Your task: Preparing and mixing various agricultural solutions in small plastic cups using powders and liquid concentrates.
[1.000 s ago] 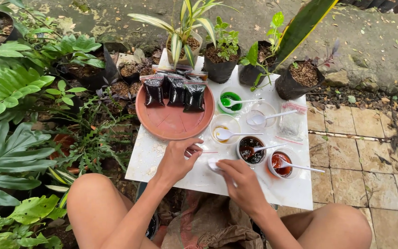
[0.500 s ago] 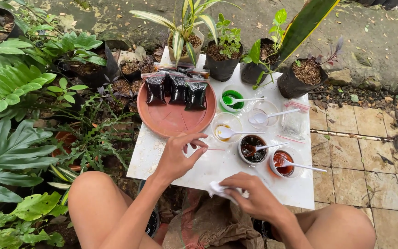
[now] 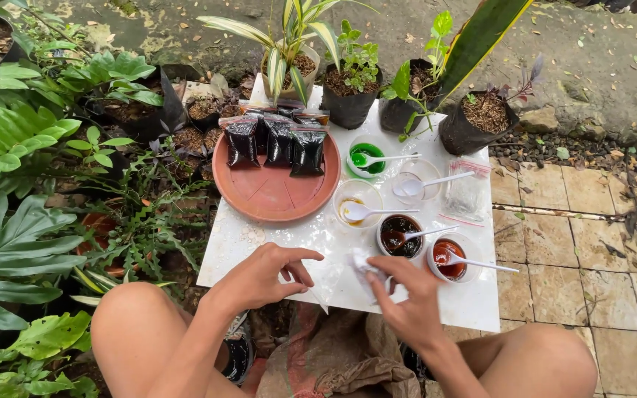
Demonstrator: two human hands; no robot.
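We see our left hand [image 3: 263, 276] at the near edge of the white desk [image 3: 481, 302], fingers curled and thumb meeting fingertips in a closed pinch grip on the edge of a thin clear plastic bag [image 3: 326, 284] that lies flat on the desk. Our right hand [image 3: 407, 298] is just beside it, its grip pinched shut on a small crumpled white piece [image 3: 363, 264], plastic or paper, we cannot tell which. Both hands work between our bare knees, close together but not touching.

Just beyond the right hand stand two small cups, one with dark brown liquid [image 3: 399, 236] and one with reddish-brown liquid [image 3: 451, 254], each holding a white spoon whose handle points right. Further back are a cup with a yellowish residue [image 3: 357, 203], a cup of green liquid [image 3: 366, 158] and a clear cup [image 3: 418, 180], again each with a spoon. A clear zip bag [image 3: 466, 193] lies to the right of them.

To the left sits a round terracotta saucer [image 3: 274, 195] carrying three small sealed bags of dark soil [image 3: 278, 144] along its far rim. Black planting bags with green plants [image 3: 352, 99] crowd the far edge of the desk, and leafy plants [image 3: 31, 147] fill the ground to our left. Paving tiles [image 3: 576, 243] lie to the right.
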